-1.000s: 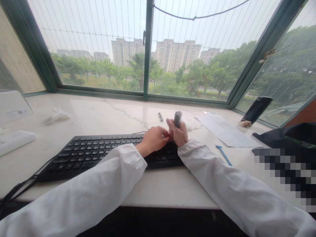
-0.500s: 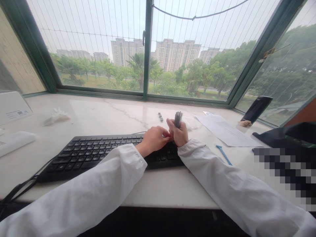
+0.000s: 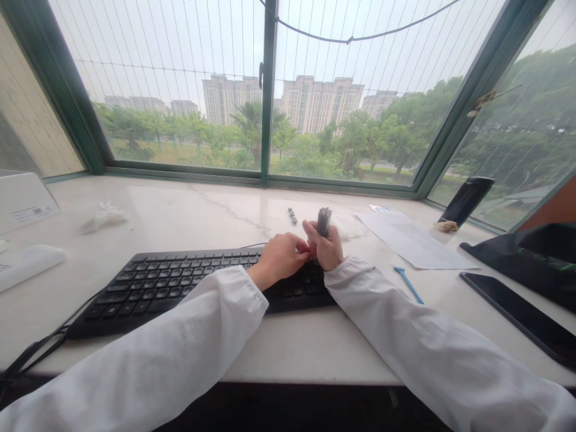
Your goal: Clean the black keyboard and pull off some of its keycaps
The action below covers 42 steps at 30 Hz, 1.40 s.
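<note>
A black keyboard (image 3: 175, 282) lies in front of me, its right part partly covered by my hands. My right hand (image 3: 330, 249) is wrapped in a fist round a dark grey handle-like tool (image 3: 323, 222), whose blocky end sticks up above the thumb. The tool's lower end is hidden. My left hand (image 3: 283, 258) rests over the keyboard with thumb and fingers pinched together, close against the right fist. Whatever those fingertips hold is hidden. Just beyond the hands, a few small grey pieces (image 3: 292, 216) lie in a short row.
On the right are a printed paper sheet (image 3: 409, 240), a blue plastic stick (image 3: 408, 285), a black phone (image 3: 517, 315), a black cloth bag (image 3: 531, 258) and an upright dark object (image 3: 465, 201). At left are crumpled plastic (image 3: 105, 216), a white box (image 3: 27, 201) and cables (image 3: 33, 360).
The whole view has shifted slightly downward. Both hands keep nearly the same pose over the keyboard, the right one still round the grey tool.
</note>
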{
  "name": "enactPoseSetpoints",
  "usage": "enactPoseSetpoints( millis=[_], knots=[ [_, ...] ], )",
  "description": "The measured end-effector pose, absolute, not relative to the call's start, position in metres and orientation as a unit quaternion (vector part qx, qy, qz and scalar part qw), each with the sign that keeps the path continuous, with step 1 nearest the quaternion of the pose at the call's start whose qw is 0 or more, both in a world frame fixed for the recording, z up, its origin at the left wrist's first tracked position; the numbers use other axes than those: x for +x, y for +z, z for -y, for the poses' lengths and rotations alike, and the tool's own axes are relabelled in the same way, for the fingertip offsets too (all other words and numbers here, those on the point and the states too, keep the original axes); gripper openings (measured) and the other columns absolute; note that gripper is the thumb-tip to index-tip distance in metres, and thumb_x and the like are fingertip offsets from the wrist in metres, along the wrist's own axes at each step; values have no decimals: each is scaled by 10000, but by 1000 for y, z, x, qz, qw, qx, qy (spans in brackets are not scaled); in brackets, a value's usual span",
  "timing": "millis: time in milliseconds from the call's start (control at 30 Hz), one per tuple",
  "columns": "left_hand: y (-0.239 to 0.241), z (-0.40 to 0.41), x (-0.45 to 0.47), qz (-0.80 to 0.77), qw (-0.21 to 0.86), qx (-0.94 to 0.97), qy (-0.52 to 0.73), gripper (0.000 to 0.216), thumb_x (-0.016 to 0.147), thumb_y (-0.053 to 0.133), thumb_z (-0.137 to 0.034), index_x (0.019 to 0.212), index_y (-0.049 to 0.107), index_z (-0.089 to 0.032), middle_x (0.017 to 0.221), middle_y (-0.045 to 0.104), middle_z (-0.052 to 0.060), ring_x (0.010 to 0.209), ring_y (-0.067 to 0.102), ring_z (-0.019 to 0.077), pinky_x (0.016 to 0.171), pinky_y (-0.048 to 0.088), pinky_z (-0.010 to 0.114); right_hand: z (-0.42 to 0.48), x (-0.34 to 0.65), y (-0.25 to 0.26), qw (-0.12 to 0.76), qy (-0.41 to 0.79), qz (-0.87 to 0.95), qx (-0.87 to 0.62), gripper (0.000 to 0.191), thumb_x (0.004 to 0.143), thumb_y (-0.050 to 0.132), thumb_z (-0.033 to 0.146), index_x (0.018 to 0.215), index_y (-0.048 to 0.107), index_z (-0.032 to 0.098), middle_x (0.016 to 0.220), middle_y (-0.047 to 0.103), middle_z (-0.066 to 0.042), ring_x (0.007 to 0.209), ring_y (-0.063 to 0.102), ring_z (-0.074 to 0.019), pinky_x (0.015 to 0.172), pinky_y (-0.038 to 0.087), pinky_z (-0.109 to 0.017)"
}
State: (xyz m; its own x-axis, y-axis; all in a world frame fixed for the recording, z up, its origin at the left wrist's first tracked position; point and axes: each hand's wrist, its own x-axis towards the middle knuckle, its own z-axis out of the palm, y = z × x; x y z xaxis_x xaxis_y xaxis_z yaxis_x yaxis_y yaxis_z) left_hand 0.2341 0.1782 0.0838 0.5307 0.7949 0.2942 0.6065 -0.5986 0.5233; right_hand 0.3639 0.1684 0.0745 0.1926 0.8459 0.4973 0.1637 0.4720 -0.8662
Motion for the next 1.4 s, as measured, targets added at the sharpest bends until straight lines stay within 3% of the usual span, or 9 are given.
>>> enactPoseSetpoints(
  millis=[567,733,967,1233,1400],
  knots=[
    [83,-179,235,-407,172,860,256,227,798,594,-397,799,755,-238,797,727,38,719,647,191,676,468,269,-164,365,76,587,171,633,-475,513,824,571,526,495,366,189,467,332,45,471,332,-80,446,252,-241],
    [82,-181,235,-430,135,856,254,253,792,589,-387,858,743,-198,858,725,68,761,648,205,669,459,264,-153,360,79,555,142,693,-438,455,844,567,479,527,450,175,505,407,33,511,385,-90,502,311,-244],
    [80,-181,235,-410,153,861,258,222,797,610,-400,819,755,-233,774,721,39,699,627,184,656,442,264,-161,361,77,594,122,632,-482,510,847,541,535,509,358,199,470,350,41,489,352,-93,476,298,-247],
    [84,-178,234,-406,178,845,299,193,824,611,-385,843,732,-236,868,735,12,811,646,176,750,465,259,-161,366,88,623,92,597,-497,516,840,513,577,518,341,213,444,326,44,474,328,-94,455,277,-245],
    [88,-183,230,-427,161,826,331,214,859,577,-399,861,705,-228,880,727,14,825,646,188,789,469,288,-167,380,96,566,31,633,-527,482,834,522,561,538,482,182,490,449,15,514,419,-112,518,327,-249]
  ],
)
